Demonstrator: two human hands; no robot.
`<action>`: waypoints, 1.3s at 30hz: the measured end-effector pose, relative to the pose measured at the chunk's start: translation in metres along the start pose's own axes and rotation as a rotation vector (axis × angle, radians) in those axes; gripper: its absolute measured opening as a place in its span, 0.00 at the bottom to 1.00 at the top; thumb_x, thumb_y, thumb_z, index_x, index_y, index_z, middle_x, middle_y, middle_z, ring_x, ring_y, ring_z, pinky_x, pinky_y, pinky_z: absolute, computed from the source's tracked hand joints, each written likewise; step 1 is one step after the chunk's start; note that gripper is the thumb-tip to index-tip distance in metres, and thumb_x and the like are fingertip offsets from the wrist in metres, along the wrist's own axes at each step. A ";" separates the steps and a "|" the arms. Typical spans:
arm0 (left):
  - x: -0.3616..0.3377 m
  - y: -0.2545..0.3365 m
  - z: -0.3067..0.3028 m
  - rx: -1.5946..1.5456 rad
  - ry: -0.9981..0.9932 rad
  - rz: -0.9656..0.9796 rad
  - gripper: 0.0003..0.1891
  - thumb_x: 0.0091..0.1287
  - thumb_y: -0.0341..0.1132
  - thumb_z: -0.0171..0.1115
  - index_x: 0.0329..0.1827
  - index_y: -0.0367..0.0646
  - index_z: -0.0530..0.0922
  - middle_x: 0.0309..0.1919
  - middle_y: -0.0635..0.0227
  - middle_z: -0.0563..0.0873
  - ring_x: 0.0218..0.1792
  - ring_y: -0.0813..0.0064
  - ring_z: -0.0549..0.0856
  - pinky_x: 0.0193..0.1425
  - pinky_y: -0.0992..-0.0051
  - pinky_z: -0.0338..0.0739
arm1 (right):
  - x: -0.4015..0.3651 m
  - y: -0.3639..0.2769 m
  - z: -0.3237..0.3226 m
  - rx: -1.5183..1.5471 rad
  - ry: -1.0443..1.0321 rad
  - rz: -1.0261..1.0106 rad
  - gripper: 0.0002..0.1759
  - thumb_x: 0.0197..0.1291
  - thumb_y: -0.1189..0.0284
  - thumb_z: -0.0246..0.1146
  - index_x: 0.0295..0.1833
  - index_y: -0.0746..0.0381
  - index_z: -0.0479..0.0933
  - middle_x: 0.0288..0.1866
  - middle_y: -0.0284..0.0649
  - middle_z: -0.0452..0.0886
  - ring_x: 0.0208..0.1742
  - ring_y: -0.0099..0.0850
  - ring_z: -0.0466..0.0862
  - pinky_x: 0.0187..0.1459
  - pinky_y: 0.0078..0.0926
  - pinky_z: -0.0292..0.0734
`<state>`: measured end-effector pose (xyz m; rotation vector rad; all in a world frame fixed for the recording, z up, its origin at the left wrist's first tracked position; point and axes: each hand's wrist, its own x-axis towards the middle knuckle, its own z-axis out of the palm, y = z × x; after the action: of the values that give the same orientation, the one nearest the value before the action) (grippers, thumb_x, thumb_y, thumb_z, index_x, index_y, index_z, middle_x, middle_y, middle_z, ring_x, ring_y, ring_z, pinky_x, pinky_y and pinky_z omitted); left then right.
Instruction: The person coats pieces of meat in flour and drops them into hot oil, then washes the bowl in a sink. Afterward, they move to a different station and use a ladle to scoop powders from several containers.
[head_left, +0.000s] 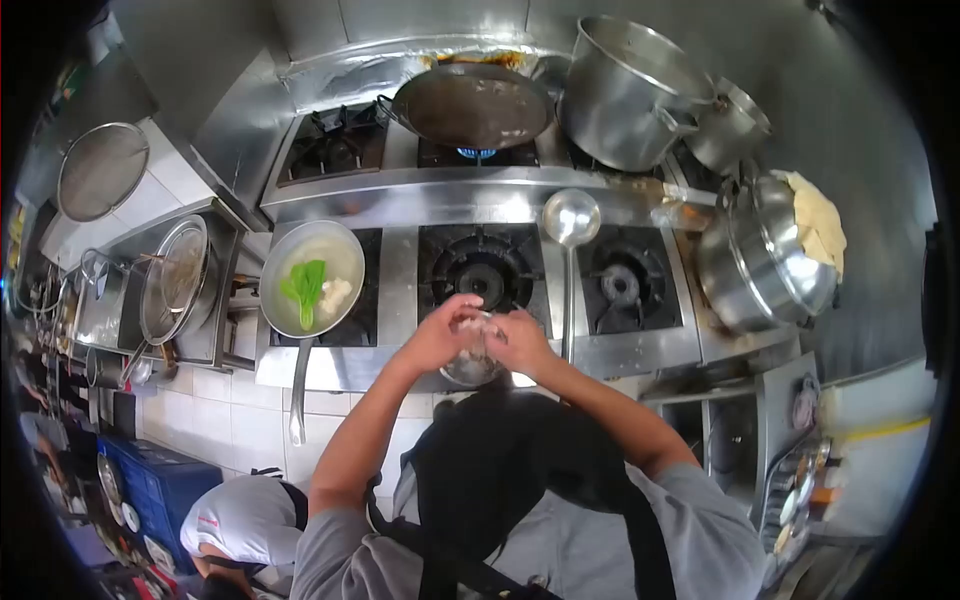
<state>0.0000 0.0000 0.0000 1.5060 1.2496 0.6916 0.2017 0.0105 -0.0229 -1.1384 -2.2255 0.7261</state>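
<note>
– What are the hands doing?
– The left hand (440,338) and right hand (516,343) are close together, fingers curled around a clear object (470,370), in front of the middle front burner (480,282); exactly what it is, I can't make out
– And beside them?
– To the left, a frying pan (347,262) sits on the stove with green leaves (304,291) and pale pieces (336,297) in it, handle toward the person. To the right, a long ladle (572,218) lies bowl-end away, between two front burners
– Further out?
– A dark wok (472,108) is over a blue flame (477,153) at the back, with a tall pot (625,105) to its right. Another person (245,525) bends over at the lower left, near blue crates (160,490)
</note>
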 end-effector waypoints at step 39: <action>-0.019 0.001 0.034 0.240 0.225 -0.004 0.12 0.63 0.31 0.65 0.48 0.39 0.82 0.43 0.55 0.85 0.49 0.55 0.84 0.54 0.64 0.76 | 0.040 -0.021 -0.069 0.310 -0.414 0.172 0.14 0.60 0.66 0.61 0.36 0.69 0.80 0.23 0.43 0.79 0.24 0.29 0.79 0.28 0.32 0.72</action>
<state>0.0248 -0.0294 -0.0071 1.6531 1.5504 0.7451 0.2155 0.0487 0.0488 -1.1056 -2.2416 1.4349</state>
